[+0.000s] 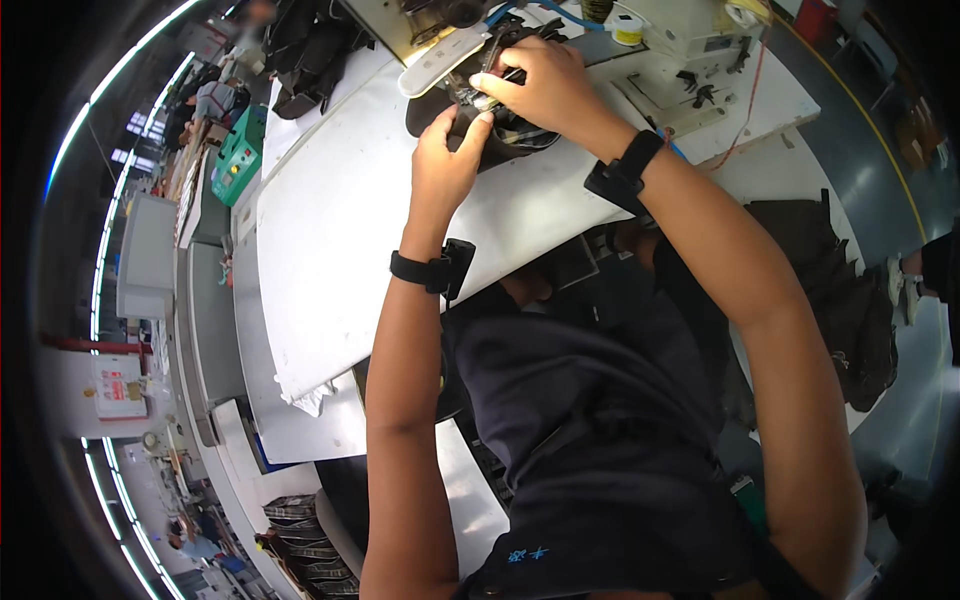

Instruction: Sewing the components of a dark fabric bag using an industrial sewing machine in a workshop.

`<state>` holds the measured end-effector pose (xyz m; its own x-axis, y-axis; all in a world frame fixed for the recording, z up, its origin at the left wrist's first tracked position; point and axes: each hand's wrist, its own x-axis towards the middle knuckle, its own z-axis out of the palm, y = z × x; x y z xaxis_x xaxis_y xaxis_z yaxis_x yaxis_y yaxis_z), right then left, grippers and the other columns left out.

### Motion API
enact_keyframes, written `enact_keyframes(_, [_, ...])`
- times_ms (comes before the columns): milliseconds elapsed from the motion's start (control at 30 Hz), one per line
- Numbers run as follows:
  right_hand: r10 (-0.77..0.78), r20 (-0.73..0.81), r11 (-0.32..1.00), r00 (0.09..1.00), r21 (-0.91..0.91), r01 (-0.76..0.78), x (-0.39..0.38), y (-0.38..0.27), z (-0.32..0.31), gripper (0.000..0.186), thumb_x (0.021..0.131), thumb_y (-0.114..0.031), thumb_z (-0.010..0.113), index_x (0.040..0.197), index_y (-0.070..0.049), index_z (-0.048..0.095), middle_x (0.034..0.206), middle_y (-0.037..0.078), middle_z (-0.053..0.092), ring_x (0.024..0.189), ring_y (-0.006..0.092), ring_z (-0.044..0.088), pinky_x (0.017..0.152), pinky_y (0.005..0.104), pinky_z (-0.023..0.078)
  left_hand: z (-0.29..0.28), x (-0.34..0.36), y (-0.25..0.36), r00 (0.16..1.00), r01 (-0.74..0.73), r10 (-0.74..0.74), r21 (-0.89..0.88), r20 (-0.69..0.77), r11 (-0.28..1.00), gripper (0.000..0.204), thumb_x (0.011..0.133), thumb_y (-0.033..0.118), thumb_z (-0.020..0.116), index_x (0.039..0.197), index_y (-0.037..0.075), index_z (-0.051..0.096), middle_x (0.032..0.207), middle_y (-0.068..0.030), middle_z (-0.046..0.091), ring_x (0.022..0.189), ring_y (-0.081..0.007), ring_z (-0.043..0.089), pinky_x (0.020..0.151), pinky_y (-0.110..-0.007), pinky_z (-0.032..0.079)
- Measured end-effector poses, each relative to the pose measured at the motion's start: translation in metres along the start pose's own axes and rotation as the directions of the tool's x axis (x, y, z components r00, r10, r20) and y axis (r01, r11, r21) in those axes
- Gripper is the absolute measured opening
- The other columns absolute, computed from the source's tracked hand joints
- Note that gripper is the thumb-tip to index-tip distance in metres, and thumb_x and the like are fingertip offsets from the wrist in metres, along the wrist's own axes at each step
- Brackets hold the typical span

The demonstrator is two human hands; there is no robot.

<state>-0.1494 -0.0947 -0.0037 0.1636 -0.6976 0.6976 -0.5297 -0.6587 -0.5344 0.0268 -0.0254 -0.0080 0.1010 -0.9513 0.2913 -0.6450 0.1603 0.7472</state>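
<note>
A dark fabric piece (pixel 429 113) lies at the working end of what looks like a sewing machine with a long white panel (pixel 445 62). My left hand (pixel 447 160) is at its near edge, thumb and fingertips closed on the dark fabric. Close by on the right, my right hand (pixel 545 88) reaches in among the machine's metal parts. Its thumb and fingers are bent together in a pinch, and whatever lies between them is too small to make out. More dark material shows beneath the right hand. Both wrists carry black straps with small black boxes.
The white tabletop (pixel 330 235) spreads to the left of my hands. Small black metal parts (pixel 703 94) and a white tub (pixel 627 31) are on the right. A black bag (pixel 305 60) sits at the back left, near a green machine (pixel 239 155). Dark cloth (pixel 830 300) hangs at the right.
</note>
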Motion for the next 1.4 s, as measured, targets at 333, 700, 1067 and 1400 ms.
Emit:
enact_keyframes(333, [-0.278, 0.009, 0.956, 0.960, -0.089, 0.278, -0.108, -0.005, -0.034, 0.040, 0.087, -0.021, 0.074, 0.123, -0.009, 0.064, 0.119, 0.008, 0.065, 0.116, 0.0282, 0.060, 0.112, 0.0465, 0.038, -0.027, -0.061, -0.038, 0.991, -0.097, 0.091, 0.060, 0.094, 0.993, 0.031, 0.102, 0.024, 0.064, 0.119, -0.002, 0.068, 0.101, -0.0153, 0.072, 0.095, -0.0239, 0.068, 0.087, -0.034, 0.051])
enact_keyframes(700, [-0.153, 0.258, 0.977, 0.954, -0.103, 0.184, -0.082, -0.027, -0.015, 0.028, 0.090, -0.031, 0.073, 0.090, -0.003, 0.068, 0.075, 0.012, 0.066, 0.081, 0.0355, 0.065, 0.088, 0.0455, 0.050, -0.105, -0.008, 0.007, 0.975, -0.217, 0.224, 0.271, 0.006, 0.938, 0.038, 0.102, 0.031, 0.065, 0.087, -0.004, 0.062, 0.067, -0.0071, 0.047, 0.067, -0.0108, 0.041, 0.062, -0.031, 0.039])
enact_keyframes(1067, [-0.292, 0.042, 0.953, 0.955, 0.100, 0.287, -0.098, -0.073, -0.056, 0.043, 0.091, -0.038, 0.076, 0.077, 0.000, 0.065, 0.072, 0.013, 0.055, 0.076, 0.0367, 0.056, 0.084, 0.0392, 0.046, -0.117, 0.039, -0.006, 0.943, -0.184, 0.051, 0.388, 0.330, 0.903, 0.035, 0.091, 0.030, 0.077, 0.085, -0.004, 0.071, 0.061, -0.0028, 0.055, 0.061, -0.0087, 0.045, 0.059, -0.031, 0.040])
enact_keyframes(1400, [-0.034, 0.090, 0.970, 0.995, 0.245, 0.011, -0.176, -0.032, -0.058, 0.038, 0.095, -0.029, 0.073, 0.075, -0.002, 0.056, 0.069, 0.011, 0.050, 0.072, 0.0331, 0.056, 0.096, 0.0459, 0.049, -0.072, -0.068, -0.039, 0.997, 0.011, 0.016, 0.360, -0.072, 0.933, 0.032, 0.104, 0.031, 0.063, 0.095, 0.000, 0.063, 0.081, -0.0201, 0.068, 0.075, -0.0378, 0.066, 0.071, -0.045, 0.051])
